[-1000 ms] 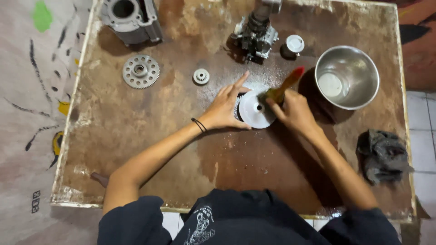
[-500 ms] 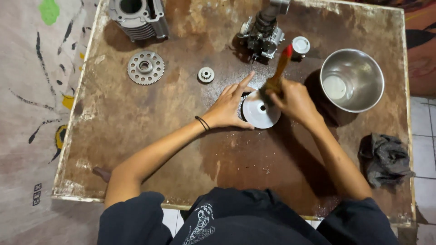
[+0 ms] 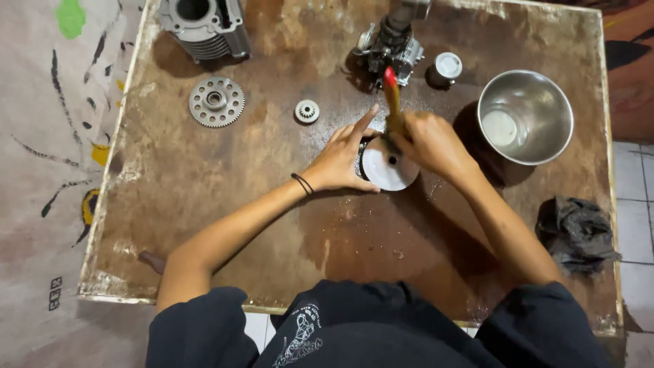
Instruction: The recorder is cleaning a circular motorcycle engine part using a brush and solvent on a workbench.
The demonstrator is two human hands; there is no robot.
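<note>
The step in hand looks like cleaning a part with a brush: the right hand (image 3: pixel 428 142) is clenched around a brush with a yellowish handle and red tip (image 3: pixel 391 95), its working end pressed down at the far edge of a round white-metal disc (image 3: pixel 390 167) lying flat on the table (image 3: pixel 204 204). The left hand (image 3: pixel 340 160) is spread over the disc's left rim, fingers splayed and pressing rather than gripping (it steadies the part).

The disc sits between the two hands, touching both the left fingers and the brush. The next move, as I judge it, calls for the left hand to stay firm so the disc cannot slide or spin while the brush works round the hub.

A steel bowl (image 3: pixel 524 116) stands to the right, a dark rag (image 3: pixel 575 232) nearer the table's edge, and a large gear (image 3: pixel 216 101) and small gear (image 3: pixel 307 110) lie well apart to the left.
</note>
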